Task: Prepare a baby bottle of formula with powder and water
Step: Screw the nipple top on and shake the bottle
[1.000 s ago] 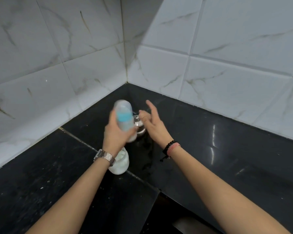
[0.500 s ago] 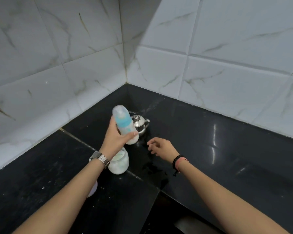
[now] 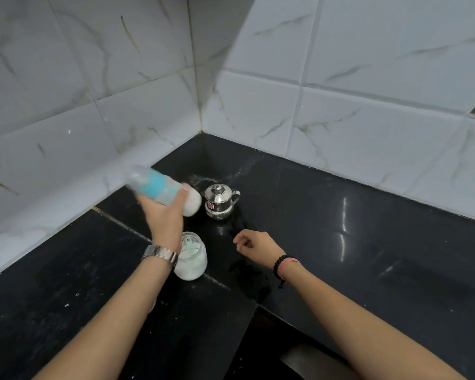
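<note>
Here, step in hand: a capped baby bottle (image 3: 163, 193) is judged to be mid-shake, its outline blurred, so powder and water appear to be in the mixing stage.
Bottle: held aloft above the surface (image 3: 368, 242), tilted with the cap end up and to the left; a clear body with a turquoise band and a milky white fill at the lower end.
Left hand (image 3: 165, 218): wrapped around the bottle's middle, thumb pressed across the barrel; a metal-link watch (image 3: 161, 253) is worn at the wrist.
Right hand (image 3: 254, 242): empty, fingers loosely curled, hovering low over the surface, well apart from the bottle.
Shaking well: the cap is best kept tight, the grip firm, and the swing clear of the pot nearby.
Steel pot (image 3: 220, 201): small, lidded, polished, with a knob and side handle, just beside the bottle.
Powder jar (image 3: 191, 256): clear, rounded, open-mouthed, white powder and a pale scoop inside, partly hidden by the wrist.
Surface: glossy black stone, wet patches and white specks showing.
Walls: white marble-veined tiles (image 3: 368, 119).
</note>
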